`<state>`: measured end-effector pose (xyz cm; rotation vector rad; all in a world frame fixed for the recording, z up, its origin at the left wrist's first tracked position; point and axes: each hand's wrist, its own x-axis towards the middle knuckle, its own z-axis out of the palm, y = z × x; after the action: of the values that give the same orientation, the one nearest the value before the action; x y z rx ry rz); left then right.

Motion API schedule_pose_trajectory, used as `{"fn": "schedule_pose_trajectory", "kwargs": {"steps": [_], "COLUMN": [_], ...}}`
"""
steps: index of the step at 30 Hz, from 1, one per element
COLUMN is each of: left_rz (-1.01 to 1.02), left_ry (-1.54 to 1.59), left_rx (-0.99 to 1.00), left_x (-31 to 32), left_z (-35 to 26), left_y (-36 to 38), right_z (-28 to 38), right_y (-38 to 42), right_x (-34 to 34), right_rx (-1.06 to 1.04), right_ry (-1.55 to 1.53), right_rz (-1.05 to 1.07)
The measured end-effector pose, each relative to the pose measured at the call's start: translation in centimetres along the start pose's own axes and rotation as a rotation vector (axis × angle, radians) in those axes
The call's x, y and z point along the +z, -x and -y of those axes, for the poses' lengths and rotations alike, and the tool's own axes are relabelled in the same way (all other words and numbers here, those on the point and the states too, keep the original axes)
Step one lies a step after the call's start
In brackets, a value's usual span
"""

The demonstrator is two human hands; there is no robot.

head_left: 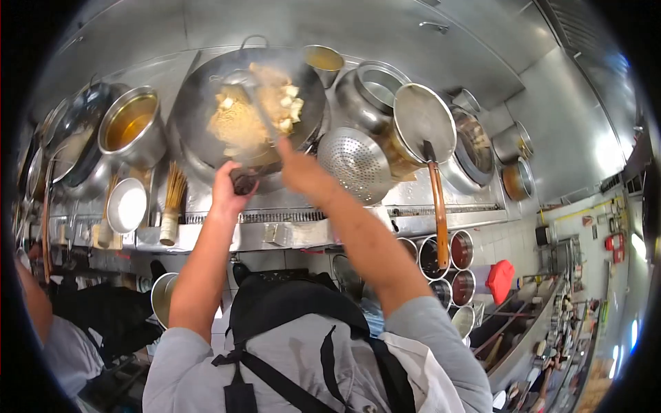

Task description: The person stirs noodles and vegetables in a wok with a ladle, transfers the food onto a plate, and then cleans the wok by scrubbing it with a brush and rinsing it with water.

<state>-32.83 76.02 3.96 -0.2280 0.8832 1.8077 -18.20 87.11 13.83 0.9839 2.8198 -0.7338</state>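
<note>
A large dark wok (pixel 189 113) sits on the steel range, steam rising from it. Inside lies a yellowish heap of fine food (pixel 237 124), like noodles or rice, with pale white chunks (pixel 292 107) at its right side. My left hand (pixel 231 189) is closed round the dark wok handle (pixel 244 182) at the near rim. My right hand (pixel 303 172) grips a metal ladle (pixel 264 117), whose head rests among the food towards the back of the wok. Close to my right hand lies a perforated strainer (pixel 354 165).
Left of the wok stand a pot of amber liquid (pixel 110 131), a white bowl (pixel 127 206) and a bamboo brush (pixel 171 206). A long-handled mesh skimmer (pixel 423 120) rests over a pot at right. Several sauce containers (pixel 461 249) stand below. Another person's arm (pixel 33 296) shows at far left.
</note>
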Motion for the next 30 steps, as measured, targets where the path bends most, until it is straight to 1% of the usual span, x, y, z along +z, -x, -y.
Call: {"fn": "schedule_pose_trajectory", "kwargs": {"steps": [1,3,5,6,7,8,10,11,12,14,15,16,17,18,20,22,23,24,26,27,28,30], "left_rz": [0.005,-0.009,-0.021,-0.032,-0.010,-0.013,-0.027,0.020,0.072,0.072,0.066,-0.023,-0.113,-0.127,-0.097,-0.072,-0.063,-0.071,0.033,0.040,0.041,-0.114], "left_ry": [-0.006,-0.018,-0.035,-0.051,-0.042,-0.035,0.015,0.000,-0.008,-0.108,-0.109,-0.044,0.015,0.088,0.075,0.024,0.032,0.029,0.002,0.009,0.000,0.046], "left_rx": [-0.008,0.016,0.012,0.005,-0.011,-0.012,0.020,0.021,0.031,0.023,0.032,-0.005,-0.036,-0.007,-0.046,-0.052,-0.033,-0.018,0.038,-0.003,-0.003,0.022], "left_x": [0.4,0.7,0.8,0.7,0.5,0.2,0.1,-0.5,-2.0,-1.6,-0.6,0.2,1.1,1.9,3.1,4.0,3.6,3.0,1.6,0.0,0.1,-0.2], "left_z": [0.1,-0.2,-0.3,-0.3,-0.4,-0.1,0.9,1.7,2.9,4.0,4.2,4.2,3.7,2.7,0.8,0.2,0.2,0.2,0.6,0.7,0.7,2.0], "left_y": [0.2,0.8,0.9,1.0,1.0,1.2,3.1,4.9,7.5,14.0,13.9,13.7,13.3,11.7,9.9,10.9,10.0,8.6,5.0,2.9,3.9,8.0], "right_z": [1.0,0.2,-3.3,-5.0,-5.9,-6.3,-6.8,-7.1,-6.9,-5.0,-6.9,-6.9,-6.6,-5.9,-3.9,-4.2,-5.1,-5.4,-6.5,-7.2,-7.5,-7.1], "right_y": [1.4,4.8,9.0,10.9,12.1,11.6,11.1,10.4,10.7,12.6,13.2,14.1,15.0,16.0,18.6,20.6,21.1,20.7,19.8,18.4,17.0,14.6], "right_x": [1.2,2.4,2.7,1.7,0.8,0.4,-0.6,-0.5,-1.8,-2.9,-0.5,-0.5,-0.5,-0.7,-3.9,-6.2,-7.0,-6.7,-4.8,-3.0,-1.2,1.0], "right_rx": [0.002,-0.050,-0.049,-0.029,-0.010,-0.011,0.062,0.024,0.016,0.081,-0.174,-0.187,-0.131,-0.076,-0.011,0.053,0.110,0.094,0.063,-0.115,-0.115,-0.127], "right_ry": [-0.063,0.025,-0.062,-0.046,-0.027,-0.023,0.044,0.008,0.015,-0.283,-0.283,-0.288,-0.374,-0.464,-0.429,-0.809,-0.823,-0.827,-0.834,-0.497,-0.504,-0.141], "right_rz": [0.030,0.129,0.123,0.154,0.185,0.191,0.131,0.045,0.017,0.046,-0.202,-0.178,-0.130,-0.088,0.070,0.299,0.439,0.446,0.461,0.270,0.265,-0.011]}}
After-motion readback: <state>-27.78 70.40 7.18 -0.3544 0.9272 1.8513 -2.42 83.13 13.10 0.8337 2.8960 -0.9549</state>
